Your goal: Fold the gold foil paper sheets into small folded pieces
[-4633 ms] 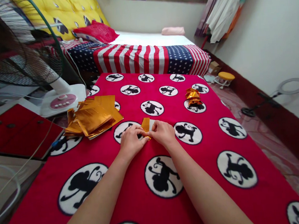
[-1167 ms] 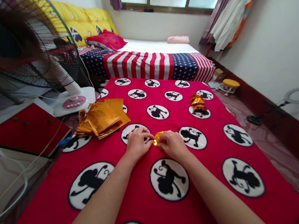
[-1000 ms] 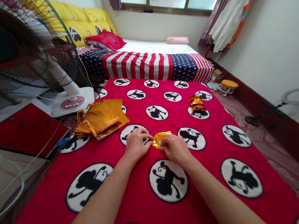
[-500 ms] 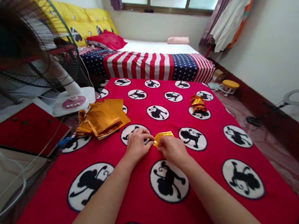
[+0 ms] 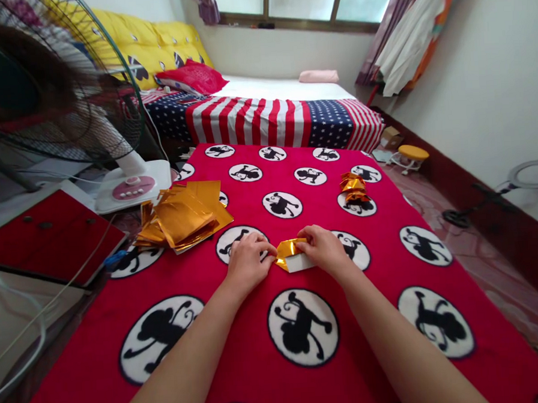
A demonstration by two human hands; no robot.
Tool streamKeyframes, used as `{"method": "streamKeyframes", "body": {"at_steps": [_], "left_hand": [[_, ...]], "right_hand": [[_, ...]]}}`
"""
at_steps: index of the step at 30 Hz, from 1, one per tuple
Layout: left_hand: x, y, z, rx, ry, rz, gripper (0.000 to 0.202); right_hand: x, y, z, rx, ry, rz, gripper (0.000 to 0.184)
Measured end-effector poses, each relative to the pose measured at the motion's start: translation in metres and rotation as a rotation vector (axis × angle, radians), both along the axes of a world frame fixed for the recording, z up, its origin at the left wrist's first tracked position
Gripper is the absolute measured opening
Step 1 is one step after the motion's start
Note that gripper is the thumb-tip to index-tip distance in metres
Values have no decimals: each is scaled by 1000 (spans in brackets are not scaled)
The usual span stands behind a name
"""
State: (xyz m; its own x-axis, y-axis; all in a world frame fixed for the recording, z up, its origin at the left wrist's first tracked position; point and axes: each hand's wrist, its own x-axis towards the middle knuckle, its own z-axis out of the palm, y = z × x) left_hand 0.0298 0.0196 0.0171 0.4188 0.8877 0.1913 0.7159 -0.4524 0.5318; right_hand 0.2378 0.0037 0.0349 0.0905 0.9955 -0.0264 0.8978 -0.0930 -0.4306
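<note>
A partly folded sheet of gold foil paper (image 5: 288, 248) lies on the red cloth (image 5: 241, 353) between my hands, with a strip of its pale underside showing along the near edge. My left hand (image 5: 248, 258) pinches the pointed left corner between thumb and forefinger. At the other end, my right hand (image 5: 324, 248) is closed with thumb and fingertips on the upper right part of the paper, hiding that end. To the left rests a loose stack of flat gold foil sheets (image 5: 186, 215). Several folded gold foil pieces (image 5: 355, 187) stand nested together at the far right.
An electric fan (image 5: 130, 184) with turning blades stands at the left, next to a red-fronted cabinet (image 5: 49, 231). Beyond the cloth is a bed with a striped, starred cover (image 5: 255, 119). A yellow stool (image 5: 413, 153) and a ring-light stand (image 5: 515, 179) are on the right.
My right hand has moved up and slightly right along the foil paper, uncovering a pale strip at its near edge. My left hand stays at the left corner.
</note>
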Motion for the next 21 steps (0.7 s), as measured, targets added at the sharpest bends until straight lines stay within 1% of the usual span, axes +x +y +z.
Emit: {"method": "streamKeyframes", "body": {"at_steps": [2, 5, 7, 9, 10, 11, 12, 14, 16, 19, 21], "left_hand": [[0, 3, 5, -26, 31, -5, 13], [-1, 10, 13, -65, 118, 27, 14], [-1, 17, 18, -55, 165, 35, 13], [0, 23, 22, -49, 204, 42, 13], [1, 26, 23, -51, 218, 46, 13], [1, 30, 24, -55, 226, 46, 14], [2, 32, 24, -59, 226, 45, 15], [3, 37, 24, -75, 199, 30, 18], [2, 39, 22, -117, 144, -10, 18], [-1, 35, 20, -187, 72, -82, 16], [-3, 29, 19, -176, 52, -101, 18]], "right_hand": [[2, -4, 3, -62, 36, -23, 13], [3, -13, 9, -111, 103, -4, 12], [-1, -20, 11, -161, 202, 18, 12], [-10, -27, 9, -235, 345, -10, 9], [-15, -32, 6, -246, 420, -40, 12], [-21, -36, 3, -245, 483, -66, 18], [-27, -39, -1, -229, 529, -70, 20], [-39, -46, -8, -168, 572, -57, 17], [-48, -52, -13, -118, 583, -88, 12], [-56, -58, -16, -76, 598, -103, 9], [-59, -61, -17, -44, 633, -108, 10]]}}
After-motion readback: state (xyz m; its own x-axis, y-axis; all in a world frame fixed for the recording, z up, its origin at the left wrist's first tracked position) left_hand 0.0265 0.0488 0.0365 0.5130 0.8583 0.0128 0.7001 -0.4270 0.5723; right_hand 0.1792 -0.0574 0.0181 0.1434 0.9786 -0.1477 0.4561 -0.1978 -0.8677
